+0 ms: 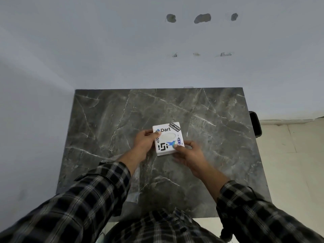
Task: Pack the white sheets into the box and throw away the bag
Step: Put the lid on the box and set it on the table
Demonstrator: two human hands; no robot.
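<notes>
A small white box (168,138) covered in stickers, with an oval slot in its top, rests on the dark marble table (210,111) near the middle. My left hand (144,144) grips its left side, thumb on the top face. My right hand (190,154) touches the near right corner with its fingertips. A clear plastic bag (135,174) lies flat on the table under my left forearm, hard to make out. White sheets show only as a pale patch inside the slot.
The table stands against a grey wall (157,50) at the back and left. A black object (255,123) sits off the table's right edge on a pale tiled floor (289,163).
</notes>
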